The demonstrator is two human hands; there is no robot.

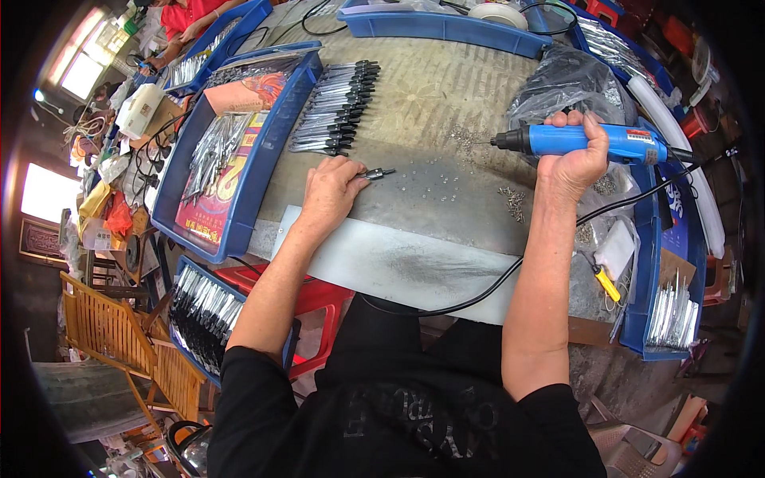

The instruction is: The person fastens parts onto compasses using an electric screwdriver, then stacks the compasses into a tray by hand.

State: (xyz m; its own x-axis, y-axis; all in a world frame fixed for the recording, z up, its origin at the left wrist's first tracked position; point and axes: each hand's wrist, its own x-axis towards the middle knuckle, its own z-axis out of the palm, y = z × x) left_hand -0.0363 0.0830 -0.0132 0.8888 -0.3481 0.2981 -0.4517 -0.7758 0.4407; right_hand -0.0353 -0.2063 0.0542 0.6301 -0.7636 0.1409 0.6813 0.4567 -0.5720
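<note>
My right hand [575,155] is wrapped round a blue electric screwdriver [625,144] with a black nose. It is held above the table's right part, its thin bit pointing left. On the table, my left hand [328,190] is closed on a slim piece with a black end [378,173], which sticks out past the fingertips to the right; the rest of it is hidden by the hand. Just beyond this hand lies a row of silver pieces with black ends [339,107]. Small screws [512,205] and loose tiny metal parts [446,179] are scattered between my hands.
A blue tray [269,171] of metal strips stands at the left, another tray [446,26] at the back. A black cable [478,293] crosses the front edge. Clear plastic bags [574,80] and a yellow-handled cutter [607,284] lie at the right. Another person [187,20] sits far left.
</note>
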